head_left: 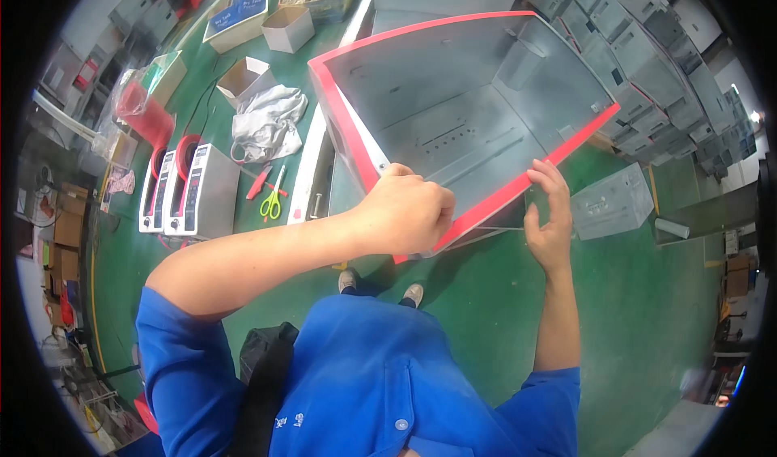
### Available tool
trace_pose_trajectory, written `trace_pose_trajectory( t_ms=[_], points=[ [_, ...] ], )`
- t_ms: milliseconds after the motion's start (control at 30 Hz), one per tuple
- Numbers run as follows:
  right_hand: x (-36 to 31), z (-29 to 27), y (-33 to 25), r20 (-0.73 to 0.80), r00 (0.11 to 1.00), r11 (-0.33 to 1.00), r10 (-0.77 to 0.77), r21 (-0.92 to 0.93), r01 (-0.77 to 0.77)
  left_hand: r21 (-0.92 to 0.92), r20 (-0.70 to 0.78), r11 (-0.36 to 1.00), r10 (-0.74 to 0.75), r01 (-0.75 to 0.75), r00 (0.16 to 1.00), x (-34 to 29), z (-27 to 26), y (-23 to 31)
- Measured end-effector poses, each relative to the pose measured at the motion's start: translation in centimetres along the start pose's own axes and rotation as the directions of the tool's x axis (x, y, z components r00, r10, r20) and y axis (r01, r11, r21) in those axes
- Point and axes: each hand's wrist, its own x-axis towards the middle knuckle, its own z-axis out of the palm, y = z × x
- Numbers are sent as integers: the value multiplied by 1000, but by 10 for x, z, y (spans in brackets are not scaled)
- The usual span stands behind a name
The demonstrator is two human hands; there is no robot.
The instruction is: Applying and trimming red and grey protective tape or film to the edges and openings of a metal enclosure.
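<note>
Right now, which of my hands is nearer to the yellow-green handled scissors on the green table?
Left. Your left hand grips the red-edged grey metal box's near corner, right of the scissors. Your right hand is farther right, on the box's red edge.

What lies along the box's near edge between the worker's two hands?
In the head view, only the red-taped rim of the grey metal box runs between the left hand and right hand; nothing else sits there.

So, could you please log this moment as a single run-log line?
left hand: fist on red edge strip | right hand: fingers on strip | item: grey metal box | nearby: green scissors
</note>
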Motion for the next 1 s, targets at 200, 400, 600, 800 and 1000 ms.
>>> trace_pose_trajectory(
  t_ms=[200,400,600,800,1000],
  points=[
    [0,1,-3,-8,1000,1000,18,8,-18,-2,-6,1000,-10,10,1000,-1,-2,3],
    [1,2,-2,-12,1000,1000,11,5,-11,-4,-47,1000,25,-25,999,-2,-1,4],
    [0,3,-1,-19,1000,1000,8,-18,-9,-24,-91,997,68,-70,994,-6,0,2],
    [0,5,-3,-28,1000,999,5,-44,-6,-37,-256,983,166,-182,952,-13,11,-5],
    [-6,18,-15,-55,996,972,-64,-230,50,64,-448,917,378,-393,810,-31,15,-7]
  ],
)
